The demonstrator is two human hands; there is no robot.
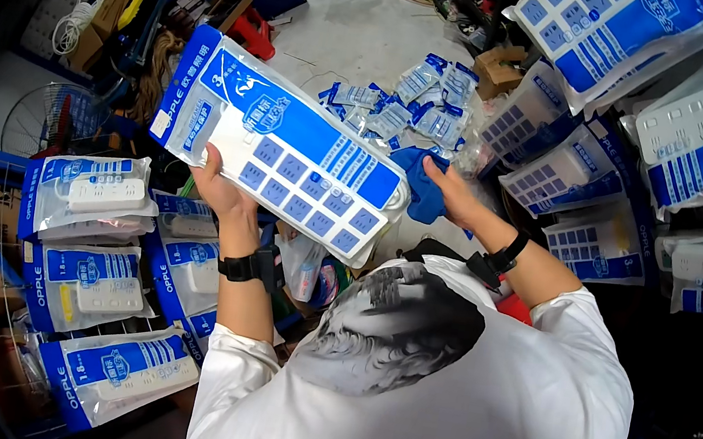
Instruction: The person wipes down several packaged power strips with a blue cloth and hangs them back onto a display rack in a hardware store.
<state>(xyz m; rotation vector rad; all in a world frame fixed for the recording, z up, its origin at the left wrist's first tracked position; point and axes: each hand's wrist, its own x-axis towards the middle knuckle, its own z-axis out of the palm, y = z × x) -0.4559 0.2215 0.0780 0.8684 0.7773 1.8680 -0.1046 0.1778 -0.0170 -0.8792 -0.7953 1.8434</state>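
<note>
A large packaged power strip (300,202) lies tilted across the view in front of my chest, in a clear bag with a blue OPPLE header. My left hand (221,184) grips its lower left edge, the thumb over the front and the fingers hidden behind. At the package's right end, my right hand (447,189) is closed around a blue cloth (422,186). The cloth rests against or very close to the bag's end; I cannot tell if they touch.
Bagged power strips (93,284) hang on a wire rack at left. More large packaged power strips (609,40) hang at right. Small blue-and-clear packets (421,105) lie heaped on the grey floor (347,13). A wire fan guard (42,115) and a cardboard box (499,70) stand beyond.
</note>
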